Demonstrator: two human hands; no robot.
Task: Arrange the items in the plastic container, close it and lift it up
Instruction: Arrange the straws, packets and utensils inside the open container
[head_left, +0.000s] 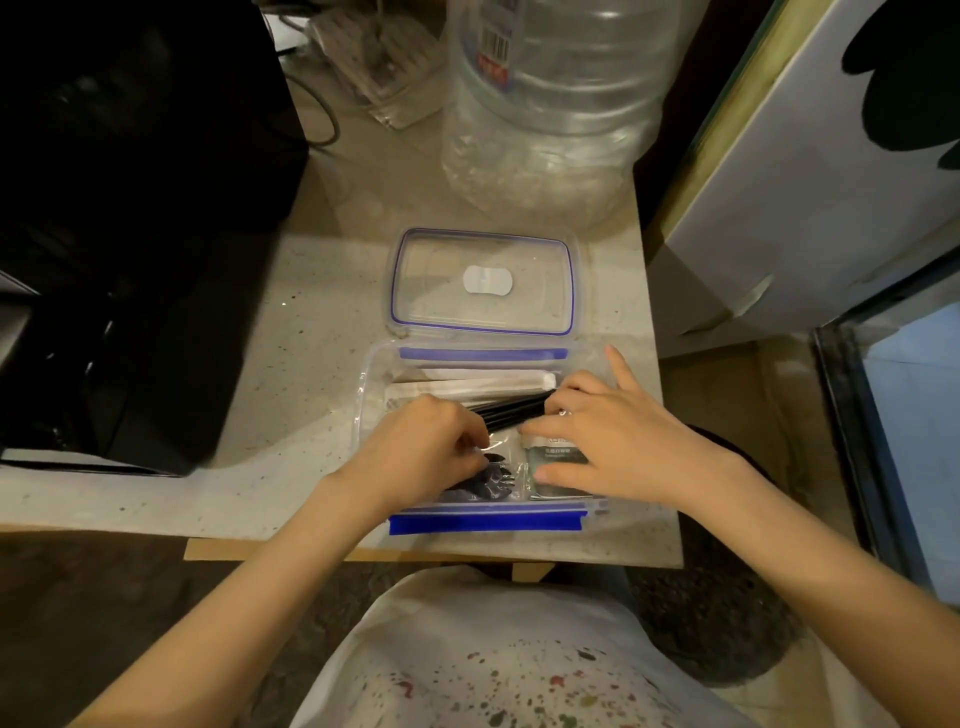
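A clear plastic container (371, 384) with blue clips stands open near the table's front edge. Its lid (483, 283) lies flat just behind it, a white vent tab in the middle. Inside lie white wrapped sticks (467, 387), a bundle of black straws (511, 410), a clear packet with black plastic cutlery (493, 475) and a grey sachet (558, 457). My left hand (421, 447) is inside, fingers curled on the cutlery packet beside the straws' left end. My right hand (608, 439) lies over the sachet and the straws' right end, fingers spread.
A large clear water bottle (561, 104) stands behind the lid. A black appliance (130, 234) fills the left of the speckled table (311, 332). A white box (810, 171) and a glass tank (904, 431) are to the right. Cables lie at the back.
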